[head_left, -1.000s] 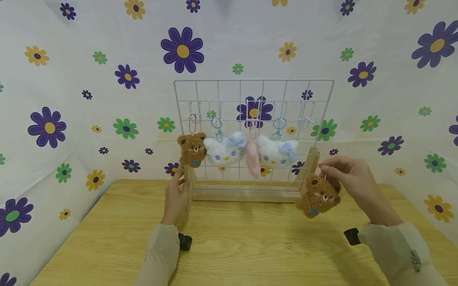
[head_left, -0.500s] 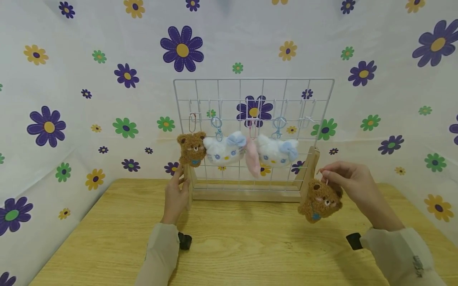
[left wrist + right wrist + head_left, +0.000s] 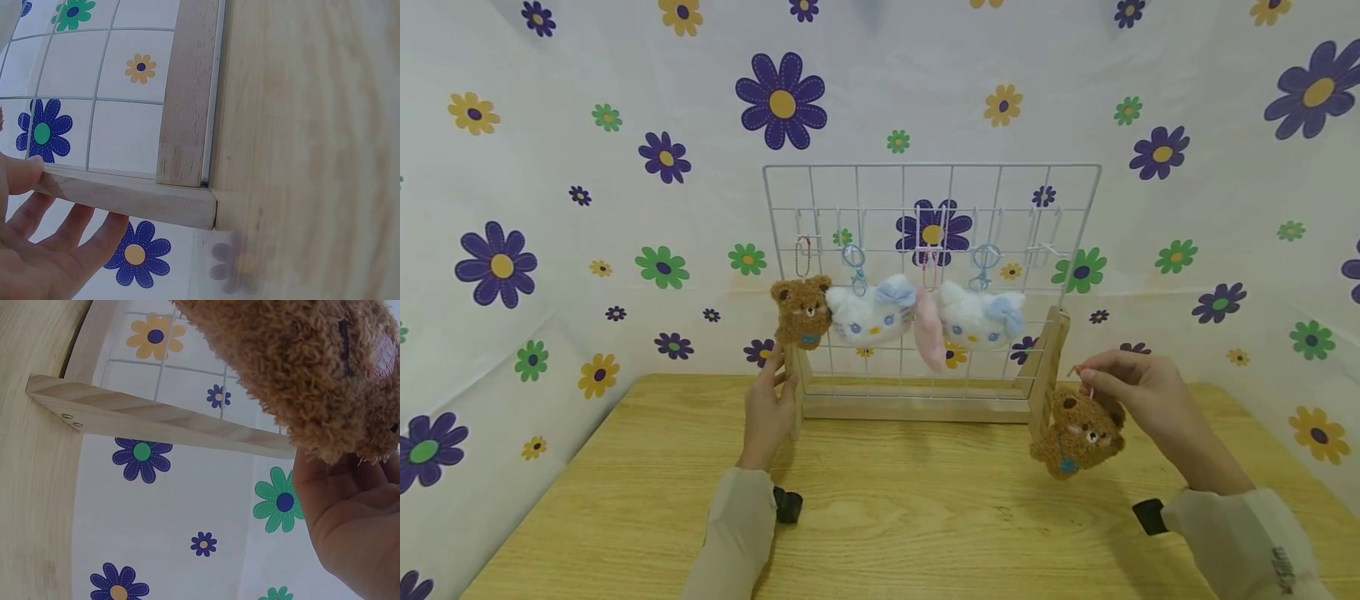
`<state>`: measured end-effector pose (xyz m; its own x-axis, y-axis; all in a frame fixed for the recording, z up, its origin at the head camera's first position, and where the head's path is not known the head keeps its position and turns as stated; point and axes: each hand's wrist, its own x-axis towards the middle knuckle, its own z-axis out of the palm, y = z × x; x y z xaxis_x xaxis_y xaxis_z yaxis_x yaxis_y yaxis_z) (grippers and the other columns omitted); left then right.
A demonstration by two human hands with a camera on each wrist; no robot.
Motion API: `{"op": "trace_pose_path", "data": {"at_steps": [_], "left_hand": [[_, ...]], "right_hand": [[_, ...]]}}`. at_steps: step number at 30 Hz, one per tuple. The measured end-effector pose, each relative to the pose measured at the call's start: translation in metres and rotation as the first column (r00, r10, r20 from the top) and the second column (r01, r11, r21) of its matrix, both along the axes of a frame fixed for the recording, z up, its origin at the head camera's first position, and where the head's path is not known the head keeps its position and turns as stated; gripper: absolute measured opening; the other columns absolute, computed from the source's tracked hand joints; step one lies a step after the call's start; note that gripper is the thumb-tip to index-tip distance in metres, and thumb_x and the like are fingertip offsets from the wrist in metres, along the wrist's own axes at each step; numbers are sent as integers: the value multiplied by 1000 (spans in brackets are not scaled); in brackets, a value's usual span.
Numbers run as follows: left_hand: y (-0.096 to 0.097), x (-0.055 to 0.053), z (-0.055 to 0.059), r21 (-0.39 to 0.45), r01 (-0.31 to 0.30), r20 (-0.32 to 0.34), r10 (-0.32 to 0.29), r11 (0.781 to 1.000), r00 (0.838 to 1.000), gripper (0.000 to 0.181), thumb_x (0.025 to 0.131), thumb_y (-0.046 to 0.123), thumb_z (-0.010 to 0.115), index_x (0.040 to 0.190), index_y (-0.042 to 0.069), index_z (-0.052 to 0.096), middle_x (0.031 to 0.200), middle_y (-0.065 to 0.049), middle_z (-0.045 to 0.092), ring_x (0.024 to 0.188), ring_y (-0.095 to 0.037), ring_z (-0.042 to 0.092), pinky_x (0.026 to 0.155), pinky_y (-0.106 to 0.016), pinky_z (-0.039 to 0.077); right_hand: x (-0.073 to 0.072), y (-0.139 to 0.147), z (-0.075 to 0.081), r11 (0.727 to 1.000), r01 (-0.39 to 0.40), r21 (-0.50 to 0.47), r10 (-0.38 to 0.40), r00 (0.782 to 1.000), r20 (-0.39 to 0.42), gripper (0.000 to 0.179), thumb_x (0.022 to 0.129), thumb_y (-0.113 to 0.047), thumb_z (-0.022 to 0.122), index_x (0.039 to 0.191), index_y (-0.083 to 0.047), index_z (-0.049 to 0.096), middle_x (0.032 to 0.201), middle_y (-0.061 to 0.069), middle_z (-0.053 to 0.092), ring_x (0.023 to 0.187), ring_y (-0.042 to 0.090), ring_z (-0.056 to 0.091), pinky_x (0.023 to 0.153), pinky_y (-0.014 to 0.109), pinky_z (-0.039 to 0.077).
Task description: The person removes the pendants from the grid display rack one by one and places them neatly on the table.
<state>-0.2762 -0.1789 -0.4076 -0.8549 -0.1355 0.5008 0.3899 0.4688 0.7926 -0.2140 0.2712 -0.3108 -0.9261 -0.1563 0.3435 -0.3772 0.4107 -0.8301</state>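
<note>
Head view: our left hand (image 3: 767,410) grips a white wire-grid rack (image 3: 951,208) by its pale wooden post (image 3: 137,200); well apart, our right hand (image 3: 1156,404) pinches a brown plush bear (image 3: 1078,433) by its cord (image 3: 1092,389), near the rack.

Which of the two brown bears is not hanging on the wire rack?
The bear on the right, held from above by the right hand. The other brown bear hangs at the left end of the wire rack.
</note>
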Motion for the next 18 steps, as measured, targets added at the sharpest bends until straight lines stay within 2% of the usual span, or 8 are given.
{"op": "trace_pose_path", "data": {"at_steps": [5, 9, 18], "left_hand": [[1, 0, 1, 16, 9, -6, -9, 1000, 1000, 60, 101, -8, 54, 156, -4, 32, 146, -31, 47, 118, -52, 58, 90, -59, 55], [1, 0, 1, -4, -2, -11, 2, 1000, 1000, 59, 101, -8, 55, 156, -4, 33, 145, -31, 49, 116, -52, 59, 89, -58, 56], [0, 1, 1, 2, -1, -4, 1, 1000, 1000, 60, 101, -8, 54, 156, -3, 32, 147, -29, 48, 117, -50, 59, 89, -58, 56]], "right_hand": [[0, 2, -3, 1000, 19, 24, -19, 1000, 10, 17, 104, -7, 59, 102, -1, 75, 85, -7, 70, 67, 10, 58, 57, 21, 51], [-1, 4, -6, 998, 34, 43, -35, 999, 24, 17, 103, -6, 60, 103, 2, 74, 91, -14, 70, 73, 7, 62, 63, 20, 55], [0, 6, -10, 995, 37, 95, -42, 998, 51, 19, 103, -3, 58, 105, 13, 69, 80, -6, 67, 67, 10, 60, 58, 22, 53]]}}
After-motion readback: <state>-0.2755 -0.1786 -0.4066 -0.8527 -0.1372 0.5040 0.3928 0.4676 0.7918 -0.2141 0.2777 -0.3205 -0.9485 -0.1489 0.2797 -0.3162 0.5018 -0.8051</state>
